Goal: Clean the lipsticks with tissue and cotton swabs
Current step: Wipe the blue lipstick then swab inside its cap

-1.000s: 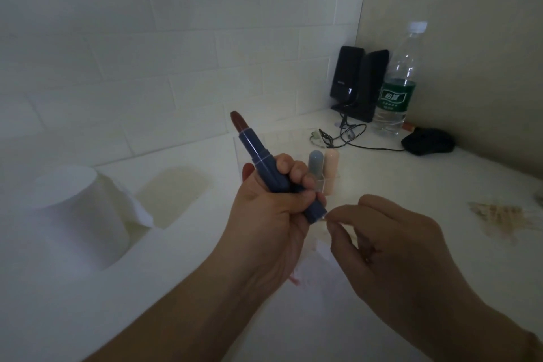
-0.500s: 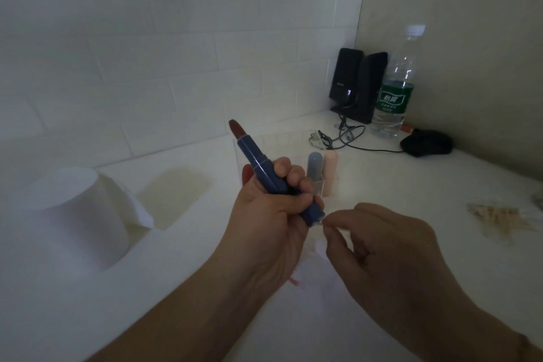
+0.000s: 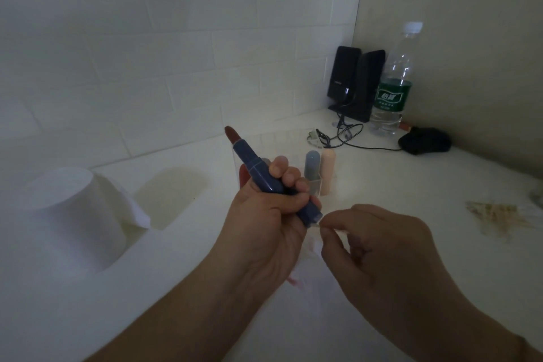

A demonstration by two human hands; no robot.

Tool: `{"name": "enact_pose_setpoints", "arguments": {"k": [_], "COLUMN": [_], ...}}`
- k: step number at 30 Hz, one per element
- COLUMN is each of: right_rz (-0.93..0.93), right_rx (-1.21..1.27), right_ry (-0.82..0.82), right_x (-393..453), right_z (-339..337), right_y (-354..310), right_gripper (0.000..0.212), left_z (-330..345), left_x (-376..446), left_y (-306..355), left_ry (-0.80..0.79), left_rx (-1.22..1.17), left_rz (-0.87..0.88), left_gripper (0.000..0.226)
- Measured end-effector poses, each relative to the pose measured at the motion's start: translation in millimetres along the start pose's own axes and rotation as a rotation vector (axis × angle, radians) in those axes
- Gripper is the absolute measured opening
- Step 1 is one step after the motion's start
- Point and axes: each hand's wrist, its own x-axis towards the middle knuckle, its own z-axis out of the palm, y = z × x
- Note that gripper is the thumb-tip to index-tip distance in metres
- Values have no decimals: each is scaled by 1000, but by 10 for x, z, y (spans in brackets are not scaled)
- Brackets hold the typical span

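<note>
Blue lipstick (image 3: 266,176) tilted, red tip up, stained tissue (image 3: 305,270) below

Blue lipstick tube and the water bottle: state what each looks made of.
Blue lipstick tube, gripped in the left hand: probably matte plastic, with an even dull blue and seam rings; coated metal is possible. Water bottle: clear, glossy thin plastic, see-through with bright glints, a green printed label and a white cap.

Lipstick (image 3: 256,170) barrel: middle hidden by left hand (image 3: 264,220).
Swabs (image 3: 496,214): blurred.
Right hand (image 3: 382,258) pinch: contents indiscernible.
</note>
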Motion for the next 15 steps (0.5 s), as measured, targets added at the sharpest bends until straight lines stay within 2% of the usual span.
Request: {"name": "enact_pose_setpoints", "arguments": {"k": [4,8,15], "right_rz": [25,8,-2], "right_rx": [70,82,77], "right_ry": [-6,59,98], "right_x": [21,39,70], "right_z": [-34,-50,-68], "right_y": [-1,-32,1], "right_gripper": [9,7,29], "left_z": [-7,4,-6], "left_x": [9,9,23], "left_y": [4,8,-2], "left_ry": [5,1,-26], "left_rx": [-26,-59,-96], "left_rz": [-16,-20,-19], "left_gripper": [37,34,31]}}
